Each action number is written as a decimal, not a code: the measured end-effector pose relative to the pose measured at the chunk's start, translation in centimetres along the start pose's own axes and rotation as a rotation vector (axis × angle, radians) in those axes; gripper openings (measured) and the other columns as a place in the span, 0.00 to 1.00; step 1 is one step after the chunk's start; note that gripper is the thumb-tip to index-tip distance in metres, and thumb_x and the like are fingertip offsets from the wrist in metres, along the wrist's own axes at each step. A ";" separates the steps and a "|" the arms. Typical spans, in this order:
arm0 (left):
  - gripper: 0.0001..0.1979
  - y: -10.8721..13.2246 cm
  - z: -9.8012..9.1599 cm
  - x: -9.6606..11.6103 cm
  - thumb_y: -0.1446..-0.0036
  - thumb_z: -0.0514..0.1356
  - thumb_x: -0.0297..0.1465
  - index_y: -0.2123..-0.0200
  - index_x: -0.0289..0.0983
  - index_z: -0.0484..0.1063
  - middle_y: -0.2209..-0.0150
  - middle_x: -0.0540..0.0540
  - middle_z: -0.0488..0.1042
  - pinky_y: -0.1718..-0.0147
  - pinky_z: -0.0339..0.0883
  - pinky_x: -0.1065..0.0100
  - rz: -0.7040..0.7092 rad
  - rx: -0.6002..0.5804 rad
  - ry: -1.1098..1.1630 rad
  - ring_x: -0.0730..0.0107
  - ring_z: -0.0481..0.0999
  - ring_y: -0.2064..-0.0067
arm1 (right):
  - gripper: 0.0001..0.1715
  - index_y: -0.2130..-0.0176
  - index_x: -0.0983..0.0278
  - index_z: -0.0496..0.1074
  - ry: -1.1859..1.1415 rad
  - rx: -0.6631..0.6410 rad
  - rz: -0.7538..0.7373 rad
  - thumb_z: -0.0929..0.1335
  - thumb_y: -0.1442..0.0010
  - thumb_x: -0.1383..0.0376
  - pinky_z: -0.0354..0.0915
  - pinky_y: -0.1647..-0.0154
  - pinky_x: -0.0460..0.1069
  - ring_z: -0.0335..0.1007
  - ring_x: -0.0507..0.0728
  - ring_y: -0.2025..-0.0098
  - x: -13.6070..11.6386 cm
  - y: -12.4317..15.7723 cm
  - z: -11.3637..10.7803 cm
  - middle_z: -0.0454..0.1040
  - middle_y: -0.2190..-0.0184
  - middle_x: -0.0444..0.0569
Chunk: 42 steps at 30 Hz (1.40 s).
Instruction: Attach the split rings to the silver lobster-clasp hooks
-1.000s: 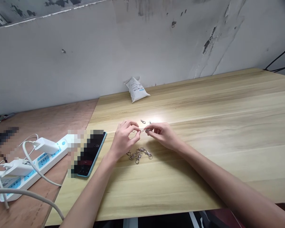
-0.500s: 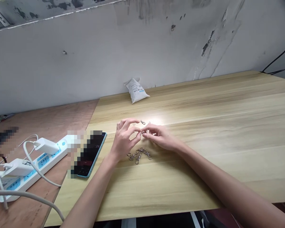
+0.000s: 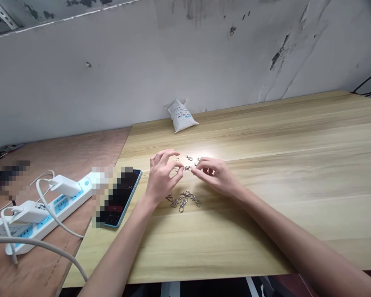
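Between my two hands, just above the table, is a small metal swivel clasp with a ring (image 3: 187, 168). My left hand (image 3: 161, 176) pinches its left end between thumb and forefinger, the other fingers lifted. At its right end, the thumb and forefinger of my right hand (image 3: 215, 176) are closed on the ring. Beyond my fingers lies another swivel clasp (image 3: 189, 157), with a loose split ring (image 3: 177, 159) to its left and more small metal pieces by my right fingertips. Nearer me is a pile of several clasps with rings (image 3: 183, 200).
A phone (image 3: 120, 200) lies left of my left forearm. Further left, on a brown board (image 3: 105, 144), a white power strip (image 3: 60, 206) carries plugged-in chargers and cables. A white plastic packet (image 3: 183, 117) rests near the wall at the back of the wooden table (image 3: 284, 165).
My hands have drawn slightly apart, so the clasp now shows between the fingertips. The whole view has shifted a little.
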<state>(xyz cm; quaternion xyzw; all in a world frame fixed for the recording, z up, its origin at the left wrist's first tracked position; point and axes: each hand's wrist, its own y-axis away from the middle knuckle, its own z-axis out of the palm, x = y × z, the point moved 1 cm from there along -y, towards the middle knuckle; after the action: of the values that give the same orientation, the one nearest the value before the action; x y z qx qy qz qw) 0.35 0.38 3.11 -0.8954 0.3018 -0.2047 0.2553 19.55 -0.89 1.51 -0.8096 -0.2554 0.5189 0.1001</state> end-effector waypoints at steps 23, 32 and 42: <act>0.06 0.2 0.6 -1.5 0.40 0.59 0.30 0.68 0.40 0.75 0.50 0.47 0.73 0.39 0.49 0.47 0.045 -0.287 -0.046 0.59 0.65 0.44 | 0.11 0.63 0.62 0.73 0.381 -0.008 -0.311 0.62 0.33 0.67 0.55 0.73 0.45 0.64 0.49 0.75 0.3 0.4 1.7 0.77 0.70 0.44; 0.09 0.7 -3.0 -3.7 0.38 0.57 0.36 0.60 0.41 0.77 0.58 0.47 0.75 0.59 0.66 0.61 -0.185 -0.572 0.111 0.64 0.73 0.58 | 0.06 0.64 0.61 0.75 0.619 -0.040 -0.134 0.67 0.38 0.64 0.50 0.74 0.45 0.63 0.49 0.74 3.9 -0.2 -0.5 0.75 0.62 0.46; 0.08 2.8 -3.2 -2.4 0.39 0.58 0.33 0.66 0.41 0.77 0.66 0.49 0.74 0.67 0.64 0.68 -0.161 -0.634 0.193 0.68 0.73 0.65 | 0.07 0.63 0.62 0.75 0.515 -0.071 -0.083 0.66 0.39 0.67 0.52 0.73 0.46 0.59 0.47 0.76 3.2 -0.1 -0.3 0.73 0.61 0.47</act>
<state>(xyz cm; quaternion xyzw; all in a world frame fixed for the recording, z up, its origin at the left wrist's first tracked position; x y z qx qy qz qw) -4.30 -1.11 3.49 -0.9277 0.3014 -0.2041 -0.0827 20.88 0.84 -0.81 -0.9069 -0.2724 0.2820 0.1545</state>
